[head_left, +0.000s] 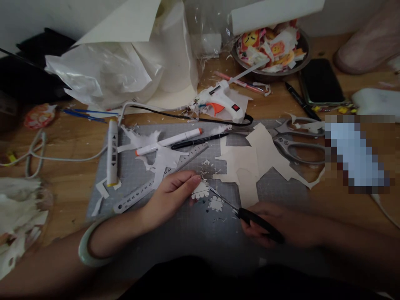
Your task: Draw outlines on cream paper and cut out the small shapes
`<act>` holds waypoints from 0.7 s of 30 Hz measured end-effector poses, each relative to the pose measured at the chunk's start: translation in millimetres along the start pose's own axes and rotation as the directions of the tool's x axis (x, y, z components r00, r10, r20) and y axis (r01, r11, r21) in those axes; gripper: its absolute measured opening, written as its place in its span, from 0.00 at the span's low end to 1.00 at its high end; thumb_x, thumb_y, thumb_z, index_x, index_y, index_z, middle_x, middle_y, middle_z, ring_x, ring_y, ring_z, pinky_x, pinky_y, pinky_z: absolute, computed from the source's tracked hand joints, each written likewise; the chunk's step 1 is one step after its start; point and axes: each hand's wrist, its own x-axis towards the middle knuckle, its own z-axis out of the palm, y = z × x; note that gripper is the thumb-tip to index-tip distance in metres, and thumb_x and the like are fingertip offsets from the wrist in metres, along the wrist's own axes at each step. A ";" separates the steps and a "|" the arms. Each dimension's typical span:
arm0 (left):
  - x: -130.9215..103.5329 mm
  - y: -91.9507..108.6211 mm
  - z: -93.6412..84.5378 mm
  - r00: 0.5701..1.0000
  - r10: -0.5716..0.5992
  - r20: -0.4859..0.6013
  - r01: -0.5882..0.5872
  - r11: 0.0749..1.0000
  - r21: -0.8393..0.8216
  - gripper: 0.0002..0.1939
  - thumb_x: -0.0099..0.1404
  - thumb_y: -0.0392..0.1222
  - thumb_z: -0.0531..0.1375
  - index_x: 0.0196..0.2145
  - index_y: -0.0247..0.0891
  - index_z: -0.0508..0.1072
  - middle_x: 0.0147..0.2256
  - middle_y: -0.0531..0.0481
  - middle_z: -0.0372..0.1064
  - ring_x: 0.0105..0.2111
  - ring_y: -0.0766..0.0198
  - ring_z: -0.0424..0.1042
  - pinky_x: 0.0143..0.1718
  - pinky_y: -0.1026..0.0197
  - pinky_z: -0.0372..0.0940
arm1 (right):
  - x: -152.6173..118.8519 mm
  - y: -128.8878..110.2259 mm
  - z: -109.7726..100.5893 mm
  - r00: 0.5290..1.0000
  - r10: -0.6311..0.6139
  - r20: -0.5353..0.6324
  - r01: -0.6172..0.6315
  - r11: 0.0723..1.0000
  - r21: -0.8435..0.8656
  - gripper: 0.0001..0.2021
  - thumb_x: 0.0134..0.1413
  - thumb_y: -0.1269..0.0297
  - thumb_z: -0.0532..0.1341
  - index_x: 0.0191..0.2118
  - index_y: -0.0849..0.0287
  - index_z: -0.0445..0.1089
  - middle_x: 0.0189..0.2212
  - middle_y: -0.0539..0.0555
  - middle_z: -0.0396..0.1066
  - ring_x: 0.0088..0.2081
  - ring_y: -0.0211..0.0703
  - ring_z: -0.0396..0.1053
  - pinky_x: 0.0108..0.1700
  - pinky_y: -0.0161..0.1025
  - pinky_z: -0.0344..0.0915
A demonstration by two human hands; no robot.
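Pinched between the thumb and fingers of my left hand (175, 193) is a small white paper piece (200, 191) with a scalloped, outlined edge. My right hand (268, 225) is wrapped round the black handles of a pair of scissors (261, 223). The scissors' thin blades point up and left, with their tips at the paper piece. Just below the blades, a second small scalloped paper piece (216, 203) lies on the grey cutting mat (184, 233). Tiny paper scraps are scattered around both pieces.
A steel ruler (137, 195), markers (113, 154), a black pen (200, 141) and cut card (246, 164) lie on the mat. Behind are a white glue gun (223, 100) and a bowl of scraps (271, 75). Large grey scissors (296, 143) and a phone (322, 81) are at right.
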 end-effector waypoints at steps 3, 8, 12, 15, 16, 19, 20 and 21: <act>0.4 0.3 -0.7 0.999 0.026 0.018 -0.026 0.999 0.020 0.19 0.65 0.47 0.49 0.19 0.39 0.61 0.16 0.56 0.59 0.19 0.69 0.58 0.21 0.67 0.56 | -0.4 0.9 -0.4 1.000 -0.006 0.009 0.006 1.000 0.031 0.25 0.57 0.39 0.51 0.27 0.59 0.58 0.18 0.44 0.55 0.20 0.31 0.50 0.22 0.31 0.49; 1.1 -0.7 -2.6 0.990 0.101 0.095 -0.110 0.989 0.097 0.19 0.66 0.43 0.48 0.18 0.38 0.63 0.18 0.55 0.61 0.21 0.69 0.61 0.25 0.67 0.59 | 0.8 2.1 -1.0 0.999 -0.042 0.015 0.041 0.996 0.085 0.25 0.56 0.39 0.52 0.26 0.58 0.56 0.18 0.43 0.54 0.20 0.31 0.50 0.22 0.32 0.47; 1.0 -2.6 -2.7 0.974 0.137 0.179 -0.162 0.978 0.132 0.20 0.67 0.42 0.47 0.19 0.37 0.63 0.19 0.55 0.61 0.22 0.69 0.62 0.25 0.67 0.58 | 2.1 2.4 -1.0 0.999 -0.050 0.019 0.047 0.992 0.113 0.25 0.56 0.38 0.52 0.26 0.58 0.55 0.17 0.43 0.54 0.19 0.30 0.49 0.22 0.32 0.47; 1.5 -3.5 -2.0 0.965 0.166 0.203 -0.196 0.971 0.135 0.20 0.67 0.41 0.48 0.19 0.37 0.64 0.19 0.55 0.61 0.21 0.70 0.61 0.25 0.68 0.57 | 2.2 1.3 -0.5 0.999 -0.030 0.017 0.028 0.994 0.107 0.25 0.56 0.38 0.52 0.26 0.58 0.55 0.17 0.43 0.54 0.20 0.30 0.49 0.22 0.32 0.47; 1.8 -3.5 -1.7 0.962 0.174 0.211 -0.204 0.970 0.129 0.19 0.67 0.41 0.48 0.19 0.36 0.64 0.19 0.55 0.61 0.21 0.70 0.61 0.25 0.68 0.57 | 2.2 0.8 -0.2 1.000 -0.025 0.019 0.023 0.994 0.108 0.26 0.55 0.37 0.52 0.26 0.58 0.54 0.17 0.43 0.54 0.20 0.30 0.49 0.22 0.32 0.47; 2.8 -3.3 -0.9 0.953 0.188 0.236 -0.213 0.973 0.088 0.18 0.68 0.39 0.49 0.21 0.36 0.66 0.20 0.55 0.64 0.22 0.71 0.63 0.25 0.69 0.58 | 2.2 0.0 0.4 1.000 -0.022 0.021 0.020 0.994 0.109 0.25 0.55 0.38 0.52 0.26 0.58 0.55 0.18 0.43 0.54 0.20 0.31 0.48 0.22 0.32 0.47; 3.0 -3.4 -0.7 0.951 0.192 0.244 -0.216 0.973 0.076 0.17 0.68 0.39 0.49 0.22 0.36 0.66 0.20 0.55 0.64 0.22 0.71 0.64 0.26 0.70 0.59 | 2.3 -0.2 0.5 1.000 -0.019 0.021 0.016 0.994 0.106 0.25 0.55 0.38 0.52 0.26 0.58 0.55 0.18 0.43 0.54 0.20 0.31 0.49 0.22 0.32 0.47; 3.2 -3.6 -0.7 0.949 0.195 0.249 -0.218 0.974 0.068 0.17 0.68 0.39 0.49 0.22 0.36 0.66 0.20 0.55 0.65 0.22 0.71 0.64 0.26 0.70 0.59 | 2.3 -0.3 0.6 1.000 -0.015 0.021 0.013 0.995 0.104 0.25 0.55 0.37 0.52 0.26 0.58 0.55 0.18 0.43 0.54 0.20 0.31 0.49 0.22 0.32 0.47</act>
